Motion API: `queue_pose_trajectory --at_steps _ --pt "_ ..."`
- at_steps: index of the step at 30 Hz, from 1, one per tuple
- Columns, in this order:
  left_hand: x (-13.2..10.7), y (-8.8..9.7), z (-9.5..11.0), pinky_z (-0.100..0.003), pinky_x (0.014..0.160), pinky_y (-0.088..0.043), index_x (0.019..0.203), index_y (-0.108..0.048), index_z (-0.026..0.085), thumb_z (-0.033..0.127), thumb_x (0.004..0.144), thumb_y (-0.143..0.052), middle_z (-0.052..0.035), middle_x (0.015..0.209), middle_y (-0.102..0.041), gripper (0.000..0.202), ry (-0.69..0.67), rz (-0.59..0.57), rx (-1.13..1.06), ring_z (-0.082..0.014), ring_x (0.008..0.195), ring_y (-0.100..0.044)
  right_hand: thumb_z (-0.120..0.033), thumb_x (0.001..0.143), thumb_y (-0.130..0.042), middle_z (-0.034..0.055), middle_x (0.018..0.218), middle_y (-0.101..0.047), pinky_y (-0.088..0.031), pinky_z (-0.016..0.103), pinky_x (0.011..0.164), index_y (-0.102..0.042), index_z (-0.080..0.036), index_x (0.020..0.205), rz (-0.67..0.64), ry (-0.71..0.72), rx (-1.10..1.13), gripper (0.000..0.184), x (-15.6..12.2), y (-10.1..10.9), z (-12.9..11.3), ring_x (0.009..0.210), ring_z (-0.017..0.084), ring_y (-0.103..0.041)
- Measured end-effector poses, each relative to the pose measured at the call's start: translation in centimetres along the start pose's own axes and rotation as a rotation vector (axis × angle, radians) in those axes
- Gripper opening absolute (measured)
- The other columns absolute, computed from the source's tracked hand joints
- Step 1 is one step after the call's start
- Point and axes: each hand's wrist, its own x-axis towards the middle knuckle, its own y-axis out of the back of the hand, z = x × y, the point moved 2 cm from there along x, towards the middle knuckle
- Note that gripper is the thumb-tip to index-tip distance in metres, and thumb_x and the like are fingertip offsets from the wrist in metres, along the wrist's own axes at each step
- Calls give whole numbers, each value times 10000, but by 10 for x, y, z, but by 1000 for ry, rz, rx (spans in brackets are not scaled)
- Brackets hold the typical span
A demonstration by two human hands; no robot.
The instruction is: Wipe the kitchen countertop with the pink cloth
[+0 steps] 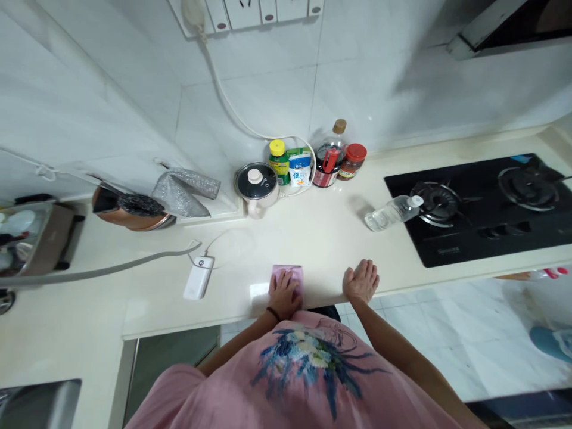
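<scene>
My left hand (pixel 285 296) lies flat on a folded pink cloth (pixel 292 271) near the counter's front edge, fingers spread and pointing away from me. A dark band circles that wrist. To the right, my right hand (pixel 361 281) rests on the countertop at the edge, fingers stretched out and holding nothing. Beyond it, a clear plastic bottle (pixel 389 213) with a white cap leans at a slant close to the gas stove. A white power bank (pixel 199 277) with a cable lies left of the cloth.
A small electric pot (pixel 257 186) stands by the wall beside a yellow-capped bottle (pixel 279 161), a white-and-blue packet (pixel 299 168), a dark sauce bottle (pixel 326 173) and a red-lidded jar (pixel 353 159). The black gas stove (pixel 473 250) is at right. A grey hose (pixel 134 266) crosses the left counter.
</scene>
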Motion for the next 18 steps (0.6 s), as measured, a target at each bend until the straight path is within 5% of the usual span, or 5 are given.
queue_pose_trajectory --at_steps 4,8,13,18 --pt "15 12 -17 -571 1352 -214 1472 -647 278 476 990 -549 -107 1639 -542 530 136 64 29 -326 1623 -337 -496 1024 -356 242 1717 -368 -198 650 1293 -357 -85 1679 -1 0 -14 773 1 -3 2 1628 371 -237" --pt "72 46 -45 -617 1353 -148 1685 -390 200 454 1035 -441 -145 1753 -361 699 302 126 42 -333 1670 -201 -495 1025 -366 241 1716 -370 -200 650 1294 -351 -84 1680 12 6 -17 773 1 -4 2 1626 369 -237" --pt "132 94 -99 -612 1354 -89 1730 -275 224 455 1068 -345 -105 1823 -157 704 446 132 31 -301 1694 -75 -479 1021 -387 240 1717 -365 -207 660 1289 -341 -88 1684 16 13 -18 771 1 -4 3 1626 370 -224" --pt "130 104 -124 -621 1351 -63 1744 -214 204 464 1080 -297 -115 1828 -96 718 513 144 34 -309 1696 -28 -499 1024 -377 239 1715 -370 -206 658 1288 -347 -89 1681 22 25 -28 775 1 -6 6 1623 372 -234"
